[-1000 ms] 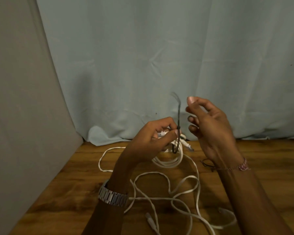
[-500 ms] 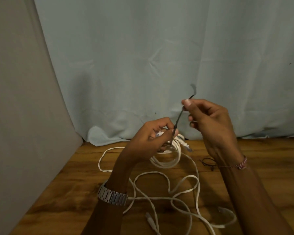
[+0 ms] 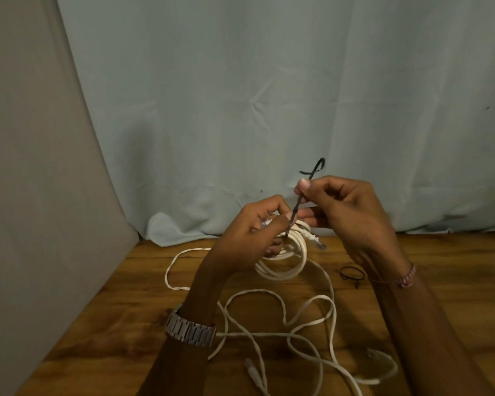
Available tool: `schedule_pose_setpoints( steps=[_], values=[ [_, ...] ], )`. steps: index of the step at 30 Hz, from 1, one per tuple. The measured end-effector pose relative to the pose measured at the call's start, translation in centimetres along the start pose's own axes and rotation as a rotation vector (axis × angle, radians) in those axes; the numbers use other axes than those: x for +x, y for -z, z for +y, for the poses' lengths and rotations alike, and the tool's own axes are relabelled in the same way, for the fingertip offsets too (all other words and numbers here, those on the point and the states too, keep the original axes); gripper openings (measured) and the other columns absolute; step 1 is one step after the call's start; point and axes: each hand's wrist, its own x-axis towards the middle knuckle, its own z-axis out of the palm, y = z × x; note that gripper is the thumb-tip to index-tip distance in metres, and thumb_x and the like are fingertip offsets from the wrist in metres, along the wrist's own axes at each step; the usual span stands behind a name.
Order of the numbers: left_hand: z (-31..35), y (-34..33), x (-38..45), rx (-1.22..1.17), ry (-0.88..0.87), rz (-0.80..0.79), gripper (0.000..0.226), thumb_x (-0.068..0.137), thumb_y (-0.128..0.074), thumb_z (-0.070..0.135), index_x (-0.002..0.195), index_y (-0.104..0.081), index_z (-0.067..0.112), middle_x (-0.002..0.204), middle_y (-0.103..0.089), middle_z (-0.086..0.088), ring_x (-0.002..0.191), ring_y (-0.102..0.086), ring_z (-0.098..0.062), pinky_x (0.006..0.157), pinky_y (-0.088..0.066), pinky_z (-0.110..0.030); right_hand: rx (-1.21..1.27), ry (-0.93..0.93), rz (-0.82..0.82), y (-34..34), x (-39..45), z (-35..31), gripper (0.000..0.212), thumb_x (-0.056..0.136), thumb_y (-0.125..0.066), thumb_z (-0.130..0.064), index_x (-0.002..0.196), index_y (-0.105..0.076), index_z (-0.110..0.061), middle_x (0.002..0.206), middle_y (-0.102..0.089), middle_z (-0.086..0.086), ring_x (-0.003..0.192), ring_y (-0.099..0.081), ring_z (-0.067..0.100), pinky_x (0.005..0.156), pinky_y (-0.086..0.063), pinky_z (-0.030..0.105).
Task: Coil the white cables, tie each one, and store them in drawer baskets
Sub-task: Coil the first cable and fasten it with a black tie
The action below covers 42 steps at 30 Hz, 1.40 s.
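While the left hand (image 3: 257,227) curls around a coiled bundle of flat white cable (image 3: 286,255), the right hand (image 3: 346,212) pinches a thin, dark twist tie (image 3: 300,200) rising from the coil between thumb and forefinger. Loose white cable (image 3: 269,318) sprawls on glossy wooden floor (image 3: 126,310) below both hands.

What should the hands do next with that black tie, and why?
Probably twist the black tie tighter. The right hand pinches its two ends together above the coiled cable, which the left hand grips, and the ends look only lightly crossed.
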Motion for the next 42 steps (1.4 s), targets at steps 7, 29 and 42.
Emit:
schedule_pose_setpoints(
  steps=[7, 29, 42],
  values=[
    [0.0, 0.0, 0.2, -0.024, 0.034, 0.062, 0.027, 0.105, -0.041, 0.005, 0.080, -0.051, 0.006, 0.057, -0.044, 0.005, 0.047, -0.034, -0.007, 0.044, -0.027, -0.021, -0.068, 0.059, 0.014, -0.6, -0.1, 0.2, 0.014, 0.091, -0.071, -0.024, 0.095, -0.077, -0.012, 0.085, -0.077, 0.006, 0.069, -0.076, 0.019, 0.062, -0.060, 0.027],
    [0.5, -1.1, 0.6, -0.074, 0.215, 0.094, 0.021, 0.106, -0.045, 0.013, 0.085, -0.045, 0.009, 0.050, -0.040, 0.008, 0.044, -0.035, -0.006, 0.044, -0.028, -0.021, -0.418, 0.411, 0.272, -1.1, 0.1, 1.6, 0.018, 0.106, -0.051, -0.017, 0.089, -0.049, -0.010, 0.080, -0.071, -0.002, 0.048, -0.067, 0.010, 0.042, -0.054, 0.033],
    [-0.2, -0.1, 0.0, 0.249, -0.007, -0.053, 0.018, 0.100, -0.061, 0.017, 0.117, -0.062, 0.014, 0.079, -0.068, 0.008, 0.062, -0.059, -0.004, 0.063, -0.048, -0.023, -0.359, 0.445, 0.356, -0.7, 0.6, 1.7, 0.020, 0.104, -0.057, -0.024, 0.089, -0.051, -0.011, 0.070, -0.069, -0.002, 0.048, -0.065, 0.011, 0.044, -0.046, 0.018]
  ],
)
